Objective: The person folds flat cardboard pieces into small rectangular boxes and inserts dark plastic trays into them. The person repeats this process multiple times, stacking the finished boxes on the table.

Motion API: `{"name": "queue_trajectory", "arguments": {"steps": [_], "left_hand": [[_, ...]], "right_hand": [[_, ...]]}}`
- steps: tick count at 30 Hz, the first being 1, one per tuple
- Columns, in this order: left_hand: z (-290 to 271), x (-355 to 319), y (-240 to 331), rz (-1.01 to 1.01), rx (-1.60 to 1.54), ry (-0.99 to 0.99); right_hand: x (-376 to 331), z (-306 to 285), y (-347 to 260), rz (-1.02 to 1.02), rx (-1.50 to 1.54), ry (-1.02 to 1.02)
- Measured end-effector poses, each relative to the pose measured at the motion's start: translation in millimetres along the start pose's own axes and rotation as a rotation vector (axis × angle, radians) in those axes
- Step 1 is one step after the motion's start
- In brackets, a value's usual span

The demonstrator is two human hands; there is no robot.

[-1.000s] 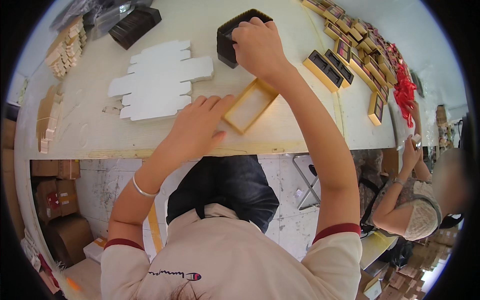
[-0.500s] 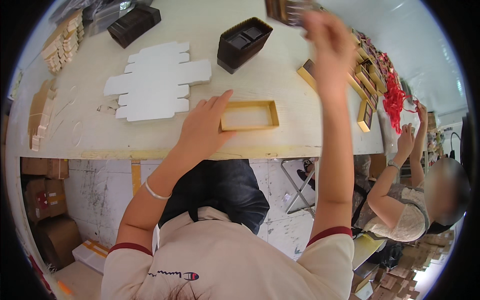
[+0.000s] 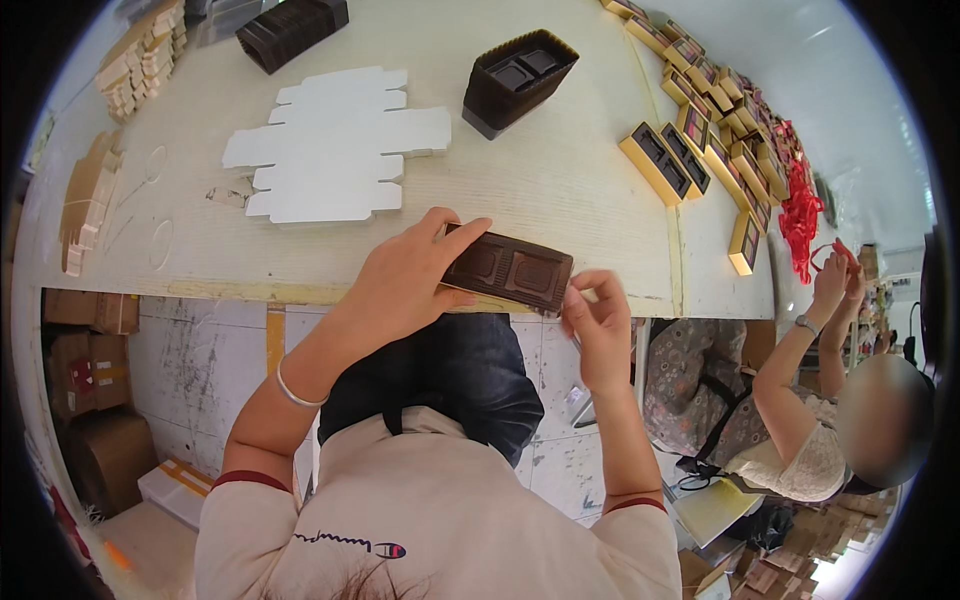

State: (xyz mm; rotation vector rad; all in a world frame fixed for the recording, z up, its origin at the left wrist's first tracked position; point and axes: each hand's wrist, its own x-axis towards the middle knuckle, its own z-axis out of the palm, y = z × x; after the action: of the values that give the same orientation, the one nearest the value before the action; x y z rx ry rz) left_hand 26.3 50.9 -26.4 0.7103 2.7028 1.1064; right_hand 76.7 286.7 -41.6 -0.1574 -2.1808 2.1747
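Near the table's front edge, my left hand (image 3: pixel 400 265) is closed around the left end of a dark brown plastic tray (image 3: pixel 508 272) with two square wells. My right hand (image 3: pixel 598 325) pinches the tray's right end between thumb and fingers. The gold open box seen earlier in the left hand's grip is mostly hidden by the tray; I cannot tell how far the tray sits in it. Ahead stands a stack of the same brown trays (image 3: pixel 520 85). White flat box blanks (image 3: pixel 325 150) lie stacked to the left of it.
Two gold boxes with dark trays (image 3: pixel 665 165) stand at the right, before several filled gold boxes (image 3: pixel 735 150) and red ribbon (image 3: pixel 800 220). Another brown tray stack (image 3: pixel 293 33) and cut cardboard pieces (image 3: pixel 145 65) lie far left. A co-worker (image 3: pixel 790 410) sits at the right.
My right hand has come back from the far right to the front edge with a brown tray. My left hand has the box nearer me, the tray now over it. Two tray-filled boxes show at right.
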Motion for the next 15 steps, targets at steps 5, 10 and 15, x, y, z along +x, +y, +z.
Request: {"name": "queue_trajectory", "arguments": {"steps": [5,10,15], "left_hand": [[-5,-1,-3,0.007,-0.003,-0.054],[-4,11,-21,0.204,0.078,-0.031],[-3,15,-20,0.353,0.068,0.01]], "right_hand": [[12,-12,-25,-0.705,-0.896,-0.41],[31,-13,-47,-0.945,-1.149,-0.653],[58,-17,-38,-1.275,-1.296,-0.718]]}}
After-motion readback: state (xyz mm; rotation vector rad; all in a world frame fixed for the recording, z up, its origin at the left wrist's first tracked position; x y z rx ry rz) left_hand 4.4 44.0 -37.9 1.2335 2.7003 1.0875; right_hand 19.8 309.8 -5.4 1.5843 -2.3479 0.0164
